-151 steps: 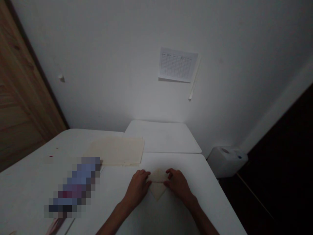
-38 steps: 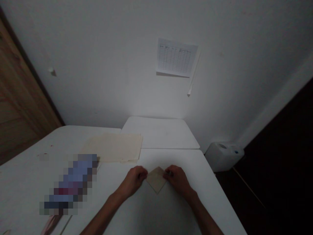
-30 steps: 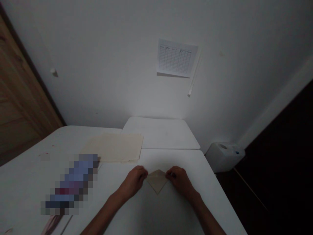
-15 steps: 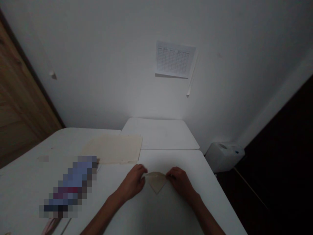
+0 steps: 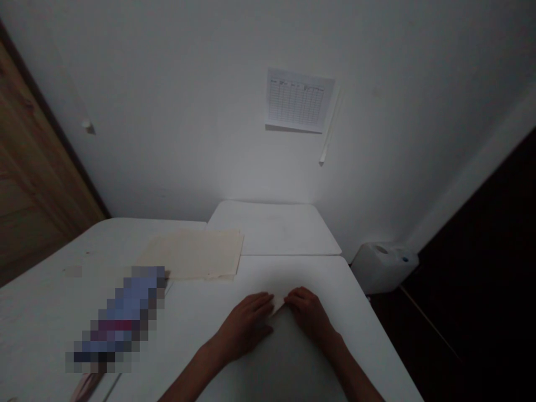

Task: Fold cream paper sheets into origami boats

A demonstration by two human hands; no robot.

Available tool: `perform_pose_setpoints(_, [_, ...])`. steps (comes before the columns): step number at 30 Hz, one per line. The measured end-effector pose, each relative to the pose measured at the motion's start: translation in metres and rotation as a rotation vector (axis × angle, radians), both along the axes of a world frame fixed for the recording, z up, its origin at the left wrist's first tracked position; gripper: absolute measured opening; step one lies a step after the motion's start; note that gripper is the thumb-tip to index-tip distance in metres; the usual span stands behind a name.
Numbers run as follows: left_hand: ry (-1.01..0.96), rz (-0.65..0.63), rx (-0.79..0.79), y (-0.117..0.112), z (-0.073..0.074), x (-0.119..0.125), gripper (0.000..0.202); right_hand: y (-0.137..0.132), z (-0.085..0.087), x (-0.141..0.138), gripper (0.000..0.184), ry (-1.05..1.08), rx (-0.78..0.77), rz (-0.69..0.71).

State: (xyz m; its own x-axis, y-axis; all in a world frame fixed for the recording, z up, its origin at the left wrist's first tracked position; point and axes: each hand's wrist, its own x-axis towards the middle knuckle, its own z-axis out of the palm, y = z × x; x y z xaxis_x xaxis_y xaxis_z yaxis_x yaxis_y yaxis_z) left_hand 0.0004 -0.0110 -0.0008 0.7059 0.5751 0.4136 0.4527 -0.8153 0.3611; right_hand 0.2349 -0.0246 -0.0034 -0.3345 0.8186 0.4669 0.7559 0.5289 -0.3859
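Observation:
A small beige piece of folded paper (image 5: 278,303) lies on the white table in front of me, mostly covered by my hands; only a pale strip shows. Across its left part lies my left hand (image 5: 250,322), palm down, fingers stretched out and thumb apart. My right hand (image 5: 305,307) pinches the paper's right corner between thumb and fingers. Farther left on the table is a flat beige sheet (image 5: 192,254) of similar colour.
A pixelated blue item (image 5: 129,307) is on the left of the white table (image 5: 301,273). A printed chart (image 5: 299,100) hangs on the wall. Beyond the table's right edge stands a white plastic canister (image 5: 383,268). Wooden panelling (image 5: 33,145) is at far left.
My left hand has moved right, from beside the paper's left corner to flat over it, hiding the triangular shape seen before. The right hand stays at its corner.

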Motion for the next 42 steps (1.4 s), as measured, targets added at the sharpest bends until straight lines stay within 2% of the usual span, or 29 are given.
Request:
perform_pose_setpoints(4, [0.001, 0.004, -0.018, -0.003, 0.005, -0.001, 0.033, -0.003, 0.000, 0.001, 0.028, -0.053, -0.016, 0.023])
perform_pose_setpoints(10, [0.012, 0.010, -0.039, -0.003, 0.006, 0.000, 0.042, -0.013, 0.008, 0.001, 0.033, -0.024, -0.049, 0.080])
perform_pose_setpoints(16, [0.039, 0.002, -0.045, -0.003, 0.010, 0.002, 0.035, -0.015, 0.010, 0.001, 0.036, -0.015, -0.044, 0.099])
perform_pose_setpoints(25, [0.026, -0.028, -0.075, -0.008, 0.023, -0.003, 0.032, -0.021, 0.021, -0.005, 0.018, -0.051, -0.041, 0.059])
perform_pose_setpoints(42, [0.019, -0.040, -0.087, -0.009, 0.026, -0.003, 0.025, -0.020, 0.016, -0.003, 0.018, -0.028, -0.039, 0.077])
